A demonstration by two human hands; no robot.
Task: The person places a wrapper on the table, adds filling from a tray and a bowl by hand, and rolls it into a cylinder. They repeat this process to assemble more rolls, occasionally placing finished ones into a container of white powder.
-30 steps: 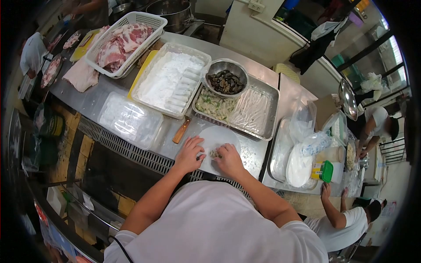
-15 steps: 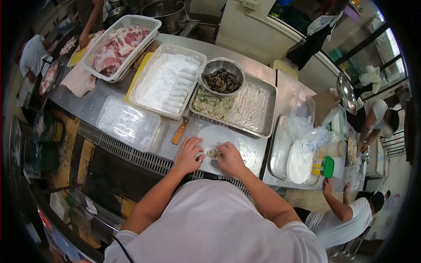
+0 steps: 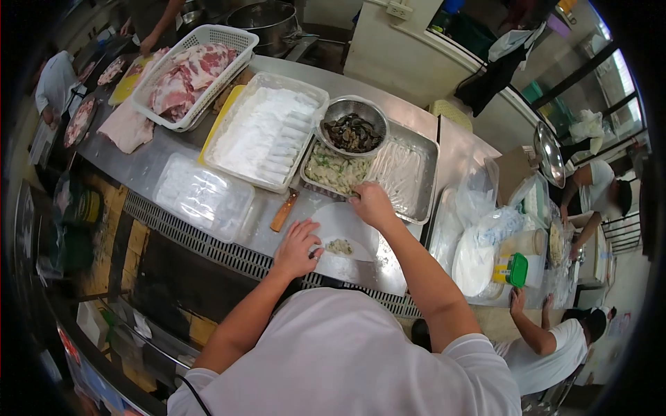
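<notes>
A round translucent wrapper sheet (image 3: 354, 225) lies on the steel table with a small heap of chopped pale filling (image 3: 340, 247) on its near part. At the sheet's left edge rests my left hand (image 3: 298, 248), fingers curled, with a small dark piece at the thumb and fingertips. My right hand (image 3: 374, 206) reaches to the near rim of the metal tray (image 3: 424, 201), fingertips pinched beside the green-flecked filling (image 3: 338, 170); what they hold is hidden. White strips (image 3: 399, 170) fill the tray's right side. A steel bowl of dark mushroom-like pieces (image 3: 354, 132) sits on the tray.
A wooden-handled knife (image 3: 284, 210) lies left of the sheet. Beyond are a tub of white-powdered rolls (image 3: 267, 132), a clear lidded container (image 3: 203, 197) and a white basket of raw meat (image 3: 194, 76). Bags and a green-lidded tub (image 3: 517, 269) stand right. Co-workers (image 3: 548, 353) work nearby.
My right hand has left the filling heap on the sheet and moved away from me to the tray's near rim. My left hand has barely moved.
</notes>
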